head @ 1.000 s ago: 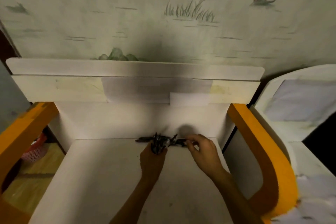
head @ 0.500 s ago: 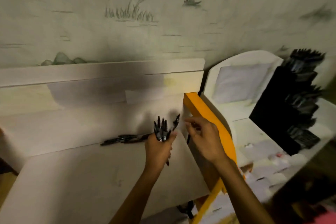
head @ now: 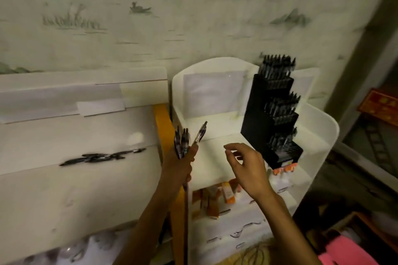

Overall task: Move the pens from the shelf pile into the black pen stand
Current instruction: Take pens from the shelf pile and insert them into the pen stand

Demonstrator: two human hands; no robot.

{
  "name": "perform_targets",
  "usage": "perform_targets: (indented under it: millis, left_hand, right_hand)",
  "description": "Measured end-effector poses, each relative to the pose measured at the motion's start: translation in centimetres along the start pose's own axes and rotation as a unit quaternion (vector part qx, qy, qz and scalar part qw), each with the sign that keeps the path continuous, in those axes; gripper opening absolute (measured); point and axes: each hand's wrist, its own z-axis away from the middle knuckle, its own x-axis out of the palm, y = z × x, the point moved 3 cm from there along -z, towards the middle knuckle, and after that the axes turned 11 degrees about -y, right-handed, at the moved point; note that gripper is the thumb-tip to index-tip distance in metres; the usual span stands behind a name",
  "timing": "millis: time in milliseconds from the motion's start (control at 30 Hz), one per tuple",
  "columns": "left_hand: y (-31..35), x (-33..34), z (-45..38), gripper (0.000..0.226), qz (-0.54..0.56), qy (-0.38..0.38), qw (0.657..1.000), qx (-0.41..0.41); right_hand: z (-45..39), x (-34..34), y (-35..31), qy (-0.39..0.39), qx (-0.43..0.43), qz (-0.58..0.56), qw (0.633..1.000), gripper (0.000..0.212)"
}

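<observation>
We note the left hand [head: 179,162] raised in front of the orange upright [head: 164,127] that divides the two shelf units, its fingers [head: 192,153] curled round a bunch of pens [head: 182,142] held roughly upright with their ends pointing up. One pen [head: 200,132] of the bunch splays out, tilted toward the right, away from the others. The right hand [head: 247,168] hovers to the right of the bunch, apart from it, holding nothing; its fingers [head: 231,148] are loosely bent with thumb and forefinger close together but not closed on anything. The remaining pile of pens [head: 101,156] lies on the white shelf [head: 75,189] to the left, a blurred dark streak running lengthwise near the back edge, well apart from both hands. The black pen stand [head: 272,118] sits on the neighbouring white rounded shelf unit [head: 318,133] to the right, behind and right of the right hand. It is stepped in tiers, and we see dark pens standing upright in its tiers. Just beside its lower front edge sit small orange-and-white items [head: 285,169], too blurred to identify. More orange boxes [head: 215,200] lie on the lower level of that unit, beneath the right forearm. A pale wall with grass and bird motifs [head: 137,8] backs both units. A pink object [head: 349,251] shows at the bottom right corner.
</observation>
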Motion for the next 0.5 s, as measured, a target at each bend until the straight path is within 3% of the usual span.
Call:
perform_targets:
  millis: [267, 500]
  left_hand:
    - [-2.4, 11.6, 0.7, 0.018, -0.059, 0.002, 0.998, 0.009]
    - [-3.7, 18.8, -2.7, 0.01, -0.043, -0.024, 0.999, 0.022]
  right_hand:
    - [2.9, -8.0, 7.7, 0.006, 0.026, -0.006, 1.0, 0.019]
    - [1.3, -11.9, 14.1, 0.0, 0.041, 0.018, 0.999, 0.019]
